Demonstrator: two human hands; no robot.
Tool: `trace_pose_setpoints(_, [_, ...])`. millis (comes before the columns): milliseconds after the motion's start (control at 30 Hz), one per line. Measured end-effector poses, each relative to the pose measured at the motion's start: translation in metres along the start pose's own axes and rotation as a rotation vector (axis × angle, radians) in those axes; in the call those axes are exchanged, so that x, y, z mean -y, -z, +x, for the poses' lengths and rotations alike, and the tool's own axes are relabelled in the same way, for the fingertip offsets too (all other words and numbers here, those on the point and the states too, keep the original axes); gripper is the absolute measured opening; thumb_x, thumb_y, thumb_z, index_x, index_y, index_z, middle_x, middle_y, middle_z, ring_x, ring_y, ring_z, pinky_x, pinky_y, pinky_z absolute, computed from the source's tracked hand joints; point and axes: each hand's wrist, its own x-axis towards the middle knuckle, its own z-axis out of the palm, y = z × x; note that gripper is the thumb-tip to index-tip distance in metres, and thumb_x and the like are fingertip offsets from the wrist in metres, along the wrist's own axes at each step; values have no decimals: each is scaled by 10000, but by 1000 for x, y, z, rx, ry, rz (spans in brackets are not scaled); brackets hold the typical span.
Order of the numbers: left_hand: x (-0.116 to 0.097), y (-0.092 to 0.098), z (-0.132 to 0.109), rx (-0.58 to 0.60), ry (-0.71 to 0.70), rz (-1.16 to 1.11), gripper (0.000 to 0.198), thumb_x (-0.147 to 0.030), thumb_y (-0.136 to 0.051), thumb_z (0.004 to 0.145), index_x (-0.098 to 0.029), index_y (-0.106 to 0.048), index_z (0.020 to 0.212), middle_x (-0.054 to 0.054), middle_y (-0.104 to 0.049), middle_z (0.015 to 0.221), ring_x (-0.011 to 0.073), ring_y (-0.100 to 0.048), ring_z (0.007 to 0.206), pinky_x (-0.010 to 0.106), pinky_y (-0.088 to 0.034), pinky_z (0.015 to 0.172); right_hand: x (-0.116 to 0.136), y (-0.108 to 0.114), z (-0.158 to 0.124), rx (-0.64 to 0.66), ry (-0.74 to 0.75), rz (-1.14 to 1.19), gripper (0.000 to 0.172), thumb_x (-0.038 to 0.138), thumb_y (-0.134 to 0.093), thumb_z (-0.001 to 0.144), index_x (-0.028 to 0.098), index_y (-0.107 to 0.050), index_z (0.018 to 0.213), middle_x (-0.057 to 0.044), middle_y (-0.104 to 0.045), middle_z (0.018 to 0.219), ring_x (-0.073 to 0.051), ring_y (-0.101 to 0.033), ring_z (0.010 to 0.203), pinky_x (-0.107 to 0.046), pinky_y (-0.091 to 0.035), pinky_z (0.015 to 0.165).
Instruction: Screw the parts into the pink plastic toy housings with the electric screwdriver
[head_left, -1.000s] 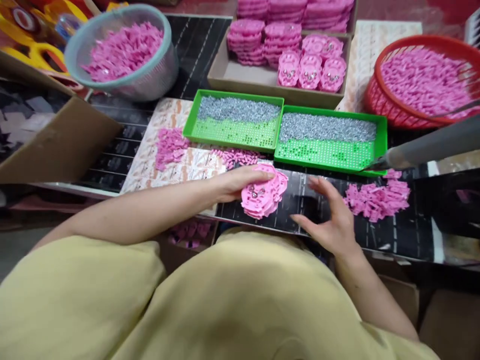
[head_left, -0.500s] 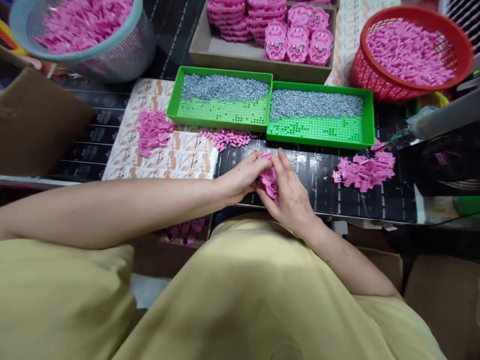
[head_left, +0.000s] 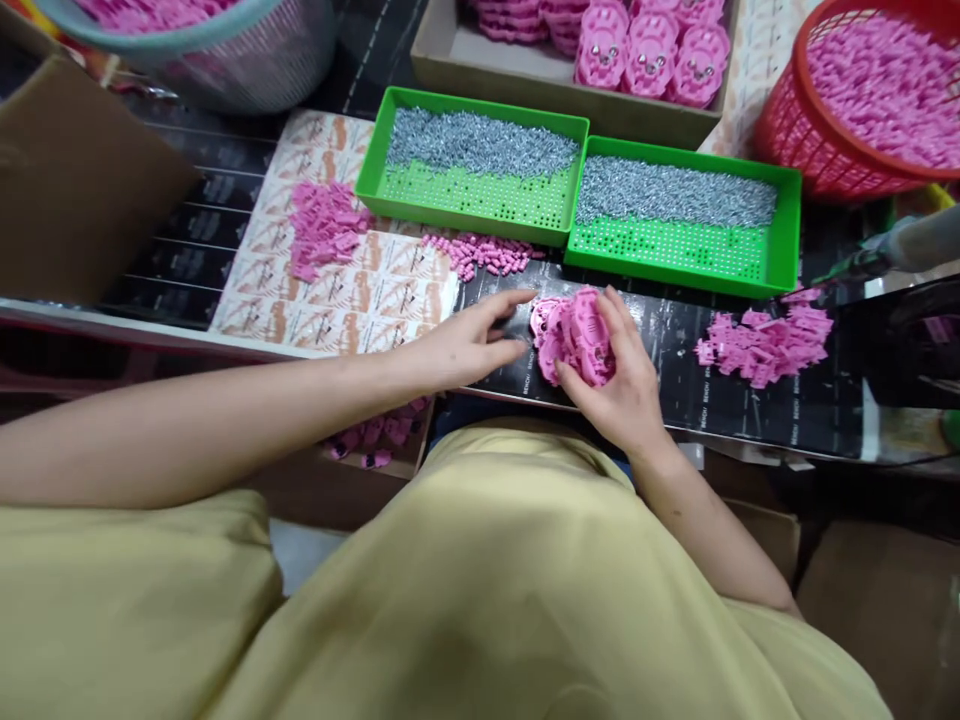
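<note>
Several pink plastic shells (head_left: pixel 574 335), shaped like an animal's face, are bunched together at the front of the black table. My right hand (head_left: pixel 626 385) grips one tilted pink shell (head_left: pixel 590 338) from its right side, thumb in front and fingers behind. Just left of the bunch, my left hand (head_left: pixel 480 342) has its thumb and fingers apart and holds nothing. Small pink pegs (head_left: pixel 484 254) lie beyond my left hand. How many shells my right hand grips is hard to make out.
Two green trays (head_left: pixel 682 278) of metal screws stand behind my hands. Pink clip-like pieces lie in a left pile (head_left: pixel 326 228) and a right pile (head_left: pixel 765 345). Behind are a cardboard box (head_left: pixel 562 88) of pink shells, a blue basket (head_left: pixel 277 60) and a red basket (head_left: pixel 799 130). A tool (head_left: pixel 900 245) juts in at right.
My left hand has let go of the pink shell and drawn away left, its fingers opening. More pink shells now show by my right hand. The view has shifted.
</note>
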Motion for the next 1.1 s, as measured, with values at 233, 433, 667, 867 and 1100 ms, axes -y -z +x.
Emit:
trace_pose_setpoints(233, [14,-14,-1,-74,-416,439,549,-379,-597,844,-212,-514,1361,133,-390,1512,321,-325,1421,496,-233,1191,-11,14,4,-9,-151,117,722,331,-677,832,241,-347,1467,-91,-414,1521,-254,-421,1405,-475,-354,1191])
trace_pose_setpoints(433, [16,-19,20,-89,-478,617,680,-496,-623,827,-213,-449,1421,154,-311,1566,370,-235,1457,550,-161,1179,-24,36,5,-19,-25,-135,735,275,-672,809,182,-353,1464,-146,-379,1529,-272,-372,1433,-488,-332,1192])
trace_pose_setpoints(667, [-18,8,44,317,-586,934,554,-183,-477,842,-199,-488,1395,90,-389,1541,286,-265,1468,512,-198,1180,-32,36,1,183,4,-351,708,222,-587,828,103,-325,1474,-217,-313,1547,-291,-320,1459,-478,-363,1174])
trace_pose_setpoints(867, [-40,8,67,568,-662,1076,609,-191,-560,718,-297,-558,1318,-5,-462,1497,274,-314,1444,433,-274,1135,-31,42,2,164,-41,-268,702,340,-602,863,122,-332,1473,-196,-327,1547,-256,-328,1458,-447,-358,1181])
trace_pose_setpoints(1100, [-45,-2,80,607,-723,1394,460,-201,-558,766,-244,-619,1220,92,-643,1179,275,-567,1111,397,-381,967,-41,50,-2,15,-140,-125,675,304,-641,827,193,-391,1445,-121,-457,1483,-226,-433,1395,-435,-372,1175])
